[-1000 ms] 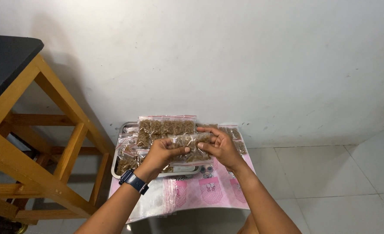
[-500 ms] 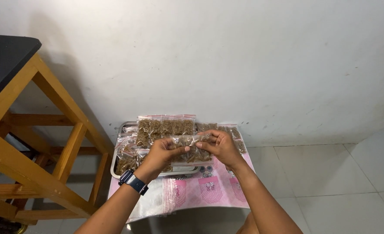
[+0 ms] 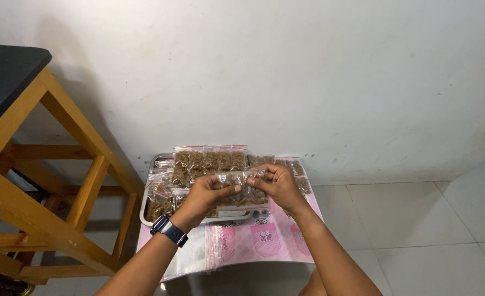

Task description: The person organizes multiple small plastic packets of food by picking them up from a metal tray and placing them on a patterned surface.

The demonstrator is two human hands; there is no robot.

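- The left hand [image 3: 207, 192] and the right hand [image 3: 275, 183] were both raised just above a metal tray [image 3: 144, 211], each pinching one end of the same small clear bag [image 3: 241, 186] between thumb and fingertips.
- The left hand's fingers were curled closed on the bag's left end; a dark smartwatch [image 3: 168, 230] sat on that wrist.
- The right hand's fingers were likewise closed on the bag's top right edge, near where a zip strip would run.
- The bag held a brown, crumbly filling and stretched flat between the two hands, over the tray's near edge.
- Judged from its look, the bag was light and soft, its thin plastic slippery and easy to crease; the firmest hold would be along the sealed top strip or at the corners, not on the loose filled middle.
- Beyond the hands, more filled bags [image 3: 209, 159] lay stacked on the tray, with others left of the left hand and beyond the right hand.
- Below the hands, a sheaf of empty pink-printed bags [image 3: 264, 241] lay on the low surface.
- Well left of the left hand stood a wooden stool [image 3: 50, 181] with a dark top; a white wall [image 3: 308, 71] rose behind the tray.
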